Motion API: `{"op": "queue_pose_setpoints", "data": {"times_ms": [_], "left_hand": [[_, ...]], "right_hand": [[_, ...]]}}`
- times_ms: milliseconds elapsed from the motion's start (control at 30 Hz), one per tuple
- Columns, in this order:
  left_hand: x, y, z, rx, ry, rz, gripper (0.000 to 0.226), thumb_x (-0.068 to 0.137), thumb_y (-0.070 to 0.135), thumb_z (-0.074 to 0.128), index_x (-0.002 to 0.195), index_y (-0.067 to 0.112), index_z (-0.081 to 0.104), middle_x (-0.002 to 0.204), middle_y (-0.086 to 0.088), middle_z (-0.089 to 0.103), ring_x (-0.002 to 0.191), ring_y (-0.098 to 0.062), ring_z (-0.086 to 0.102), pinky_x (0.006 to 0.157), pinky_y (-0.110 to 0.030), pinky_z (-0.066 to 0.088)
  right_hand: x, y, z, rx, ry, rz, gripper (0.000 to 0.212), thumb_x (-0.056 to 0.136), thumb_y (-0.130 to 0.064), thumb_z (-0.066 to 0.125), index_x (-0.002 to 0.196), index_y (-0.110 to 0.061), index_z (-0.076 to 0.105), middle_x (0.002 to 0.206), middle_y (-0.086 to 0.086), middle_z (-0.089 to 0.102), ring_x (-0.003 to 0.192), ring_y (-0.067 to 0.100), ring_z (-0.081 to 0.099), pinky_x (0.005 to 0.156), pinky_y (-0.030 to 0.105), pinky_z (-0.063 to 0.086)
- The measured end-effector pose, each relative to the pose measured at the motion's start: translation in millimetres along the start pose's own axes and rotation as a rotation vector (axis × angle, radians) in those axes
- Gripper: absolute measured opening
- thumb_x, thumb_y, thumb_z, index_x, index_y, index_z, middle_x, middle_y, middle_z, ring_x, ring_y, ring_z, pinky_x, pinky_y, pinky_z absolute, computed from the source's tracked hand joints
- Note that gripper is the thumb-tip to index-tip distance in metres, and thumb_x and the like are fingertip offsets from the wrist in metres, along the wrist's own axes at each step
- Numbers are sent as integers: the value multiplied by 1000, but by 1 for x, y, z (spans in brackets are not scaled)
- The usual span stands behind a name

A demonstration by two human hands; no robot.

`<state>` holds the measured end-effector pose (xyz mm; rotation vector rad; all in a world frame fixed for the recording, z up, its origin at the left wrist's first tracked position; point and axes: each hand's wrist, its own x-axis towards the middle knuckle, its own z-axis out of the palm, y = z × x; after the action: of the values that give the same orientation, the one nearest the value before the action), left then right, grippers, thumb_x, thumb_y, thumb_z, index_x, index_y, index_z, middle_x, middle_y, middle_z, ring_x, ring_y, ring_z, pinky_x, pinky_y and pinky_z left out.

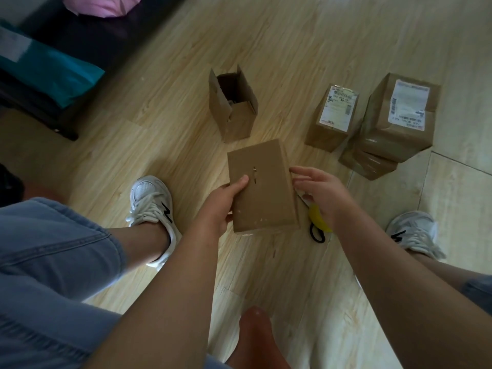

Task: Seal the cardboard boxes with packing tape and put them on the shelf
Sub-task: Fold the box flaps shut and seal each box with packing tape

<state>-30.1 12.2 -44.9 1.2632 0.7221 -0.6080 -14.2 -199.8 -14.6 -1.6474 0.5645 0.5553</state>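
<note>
A closed brown cardboard box (262, 190) with a small tear in its upper face is held above the floor in front of the seated person, between their two feet. Under it lies pale wood-grain flooring (173, 89), which meets large light tiles (452, 203) to the right. Farther off on the wood stands an open box (234, 110) with its flaps up. To the right of it are a small labelled box (332, 121) and a larger labelled box (399, 118), which sits on a flat box (367, 163). A dark low piece of furniture (87, 43) at the upper left carries a teal item (50, 73) and something pink (103, 5). The left hand (226, 201) grips the held box at its left edge, with its thumb (241, 182) lying on top and the fingers hidden beneath. The right hand (319, 193) hovers at the box's right edge, its fingers straight and spread, holding nothing that can be seen. A yellow object (320, 222) with a black loop lies partly hidden under that wrist.
</note>
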Motion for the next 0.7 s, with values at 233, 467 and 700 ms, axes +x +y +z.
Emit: {"op": "queue_pose_setpoints", "data": {"times_ms": [233, 467, 700], "left_hand": [[6, -3, -9, -113, -18, -60, 41, 84, 43, 75, 112, 14, 73, 112, -4, 73, 106, -23, 68, 97, -42, 55], [12, -4, -5, 129, 104, 33, 43, 94, 34, 66, 133, 19, 55, 121, -2, 64, 114, -22, 60, 96, -38, 50], [14, -2, 5, 266, 189, 125, 24, 100, 12, 54, 121, 15, 65, 93, -1, 68, 80, -18, 62, 66, -26, 53]], "right_hand": [[1, 9, 3, -71, -68, 191, 53, 89, -57, 66, 128, -22, 64, 118, 0, 70, 109, 22, 65, 104, 42, 48], [-2, 13, 1, -25, -73, 119, 43, 87, -50, 71, 122, -25, 68, 113, -2, 73, 107, 22, 68, 99, 40, 53], [-6, 17, 11, -61, -35, 31, 23, 99, -17, 62, 120, -22, 69, 98, -9, 73, 92, 8, 68, 84, 21, 54]]}}
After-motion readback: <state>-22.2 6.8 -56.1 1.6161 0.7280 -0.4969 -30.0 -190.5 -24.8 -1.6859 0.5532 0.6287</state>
